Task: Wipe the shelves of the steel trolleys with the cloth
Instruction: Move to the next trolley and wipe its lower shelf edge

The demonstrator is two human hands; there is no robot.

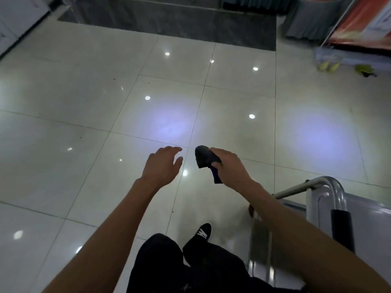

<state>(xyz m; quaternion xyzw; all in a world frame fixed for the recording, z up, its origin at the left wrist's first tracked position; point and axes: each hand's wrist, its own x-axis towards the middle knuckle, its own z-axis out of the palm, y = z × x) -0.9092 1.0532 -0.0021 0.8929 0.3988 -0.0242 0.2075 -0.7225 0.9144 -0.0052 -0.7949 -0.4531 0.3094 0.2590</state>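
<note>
My right hand (229,166) is shut on a dark cloth (206,158), which bunches out past my fingers with a purple corner hanging below. My left hand (163,163) hovers beside it, a little to the left, fingers apart and holding nothing. Both hands are held out over the floor. A steel trolley (330,187) stands at the lower right, behind my right forearm; its curved handle bar has a black grip (341,227). Only a corner of its top shelf shows.
Glossy pale floor tiles (127,106) spread ahead with light reflections. A dark stone step (179,24) crosses the far side. A red banner stand (359,24) and small yellow-green items (330,65) sit at the upper right. My dark trousers and a black shoe (204,231) are below.
</note>
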